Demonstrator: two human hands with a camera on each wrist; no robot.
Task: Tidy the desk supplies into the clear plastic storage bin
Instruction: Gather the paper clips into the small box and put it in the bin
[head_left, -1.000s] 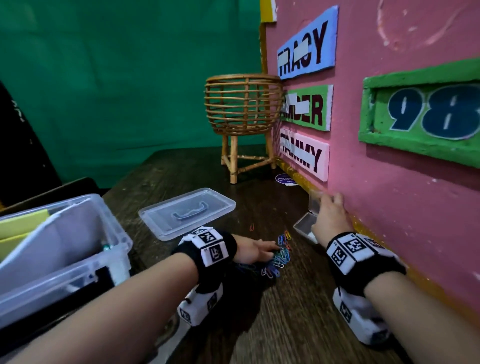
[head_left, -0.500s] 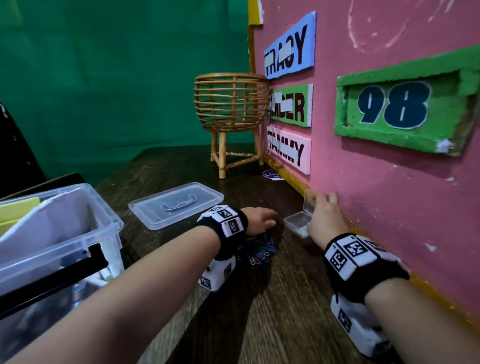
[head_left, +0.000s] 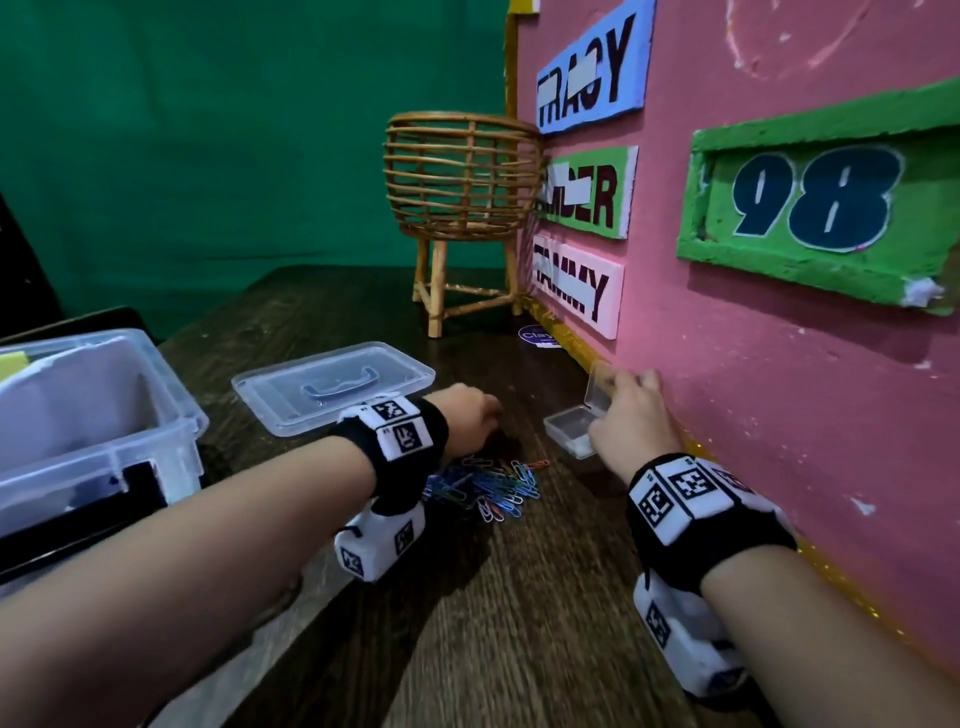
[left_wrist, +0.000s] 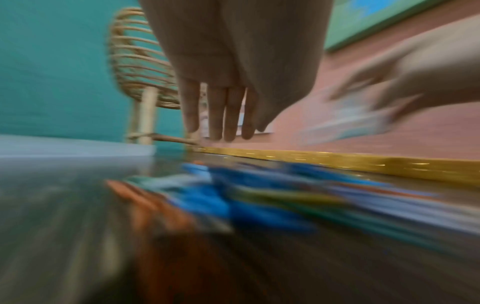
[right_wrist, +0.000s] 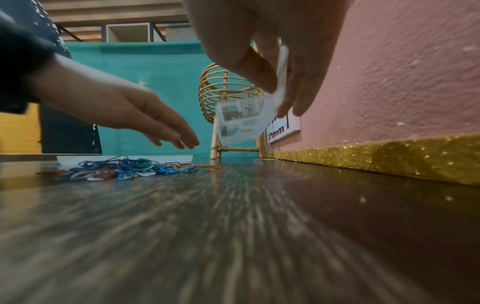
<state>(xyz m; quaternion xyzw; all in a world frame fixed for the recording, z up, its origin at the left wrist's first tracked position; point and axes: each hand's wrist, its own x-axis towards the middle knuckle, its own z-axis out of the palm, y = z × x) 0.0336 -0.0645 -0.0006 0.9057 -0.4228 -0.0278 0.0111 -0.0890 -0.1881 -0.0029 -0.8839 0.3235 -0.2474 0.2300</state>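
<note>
A heap of coloured paper clips (head_left: 488, 486) (right_wrist: 122, 169) lies on the dark wooden desk. My left hand (head_left: 470, 423) (left_wrist: 221, 115) hovers just above and beyond the heap, fingers straight and holding nothing. My right hand (head_left: 626, 426) (right_wrist: 280, 82) pinches a small clear hinged case (head_left: 574, 434) (right_wrist: 242, 121) with its lid up, lifted a little off the desk beside the pink wall. The clear plastic storage bin (head_left: 104, 415) stands at the left with papers and a yellow pad inside.
The bin's clear lid (head_left: 332, 387) lies flat behind my left wrist. A rattan basket on legs (head_left: 462, 208) stands at the back by the pink wall (head_left: 779, 389). A gold glitter strip (right_wrist: 376, 158) runs along the wall's foot.
My left hand has lifted off the paper clips and moved forward past them, leaving the heap uncovered. The right hand has kept hold of the small case by the wall.
</note>
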